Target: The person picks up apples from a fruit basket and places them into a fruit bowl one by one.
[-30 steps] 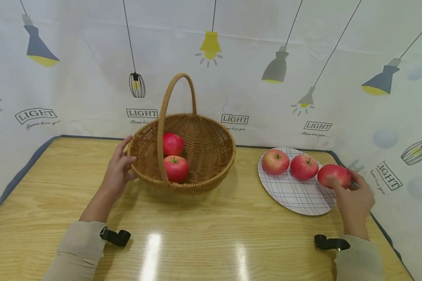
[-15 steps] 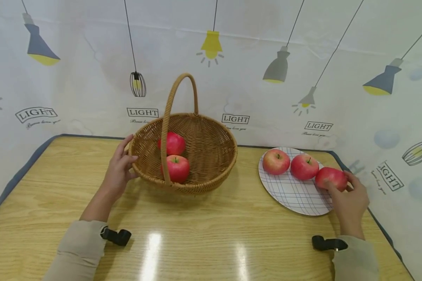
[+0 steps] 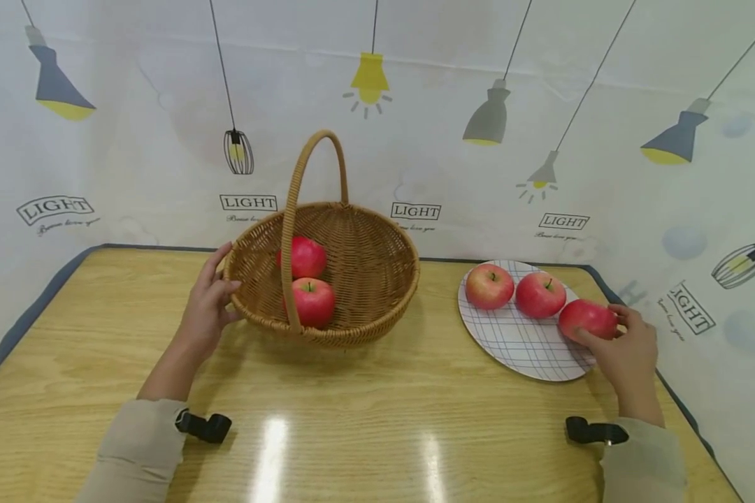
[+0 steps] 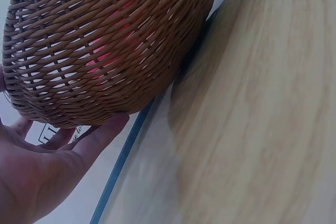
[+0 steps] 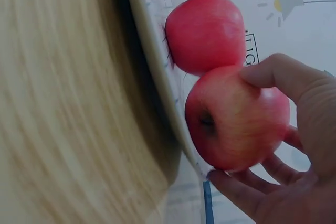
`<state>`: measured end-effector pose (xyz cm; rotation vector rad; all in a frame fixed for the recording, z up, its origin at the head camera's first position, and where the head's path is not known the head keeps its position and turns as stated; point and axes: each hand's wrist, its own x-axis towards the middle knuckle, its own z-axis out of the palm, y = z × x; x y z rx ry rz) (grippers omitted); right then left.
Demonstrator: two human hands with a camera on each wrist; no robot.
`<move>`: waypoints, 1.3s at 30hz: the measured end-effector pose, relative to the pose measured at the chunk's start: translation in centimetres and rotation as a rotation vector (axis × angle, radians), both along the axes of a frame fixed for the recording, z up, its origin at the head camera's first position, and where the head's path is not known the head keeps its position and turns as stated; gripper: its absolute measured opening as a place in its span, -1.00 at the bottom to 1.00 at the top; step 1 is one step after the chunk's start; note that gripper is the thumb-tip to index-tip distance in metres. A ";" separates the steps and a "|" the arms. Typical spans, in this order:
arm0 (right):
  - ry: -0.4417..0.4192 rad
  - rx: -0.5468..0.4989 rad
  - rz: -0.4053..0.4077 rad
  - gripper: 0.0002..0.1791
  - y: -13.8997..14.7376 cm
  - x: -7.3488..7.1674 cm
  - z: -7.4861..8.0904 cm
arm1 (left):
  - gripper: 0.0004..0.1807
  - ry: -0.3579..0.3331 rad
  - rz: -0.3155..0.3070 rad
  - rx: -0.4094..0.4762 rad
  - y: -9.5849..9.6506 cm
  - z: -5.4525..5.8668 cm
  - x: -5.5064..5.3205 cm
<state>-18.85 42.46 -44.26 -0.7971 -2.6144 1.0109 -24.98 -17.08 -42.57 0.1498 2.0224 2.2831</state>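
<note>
My left hand (image 3: pixel 204 307) holds the left side of a brown wicker basket (image 3: pixel 377 279), its thumb at the rim. In the left wrist view, fingers press against the basket's woven outer wall (image 4: pixel 105 40). Two red apples, one (image 3: pixel 307 257) behind the other (image 3: pixel 314 304), lie in the basket's left half, partly behind its tall handle (image 3: pixel 296 195). On the right, my right hand (image 3: pixel 629 353) grips a red apple (image 3: pixel 585 320) at the right edge of a checked plate (image 3: pixel 516 346). The right wrist view shows this apple (image 5: pixel 236 119) lying on its side, thumb on top and fingers beneath.
Two more apples, one yellowish red (image 3: pixel 489 286) and one red (image 3: pixel 540 295), sit in a row on the plate beside the held one. A wooden table (image 3: pixel 365 412) carries everything. Behind it stands a white backdrop (image 3: pixel 428 105) printed with lamps.
My right hand has shifted slightly left and lowered the apple it holds at the plate's right edge, beside the other two. My left hand stays on the basket.
</note>
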 end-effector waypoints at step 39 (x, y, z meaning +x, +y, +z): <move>0.064 -0.114 -0.050 -0.06 -1.8 1.2 6.4 | -0.26 -0.005 0.003 0.007 0.1 0.1 0.1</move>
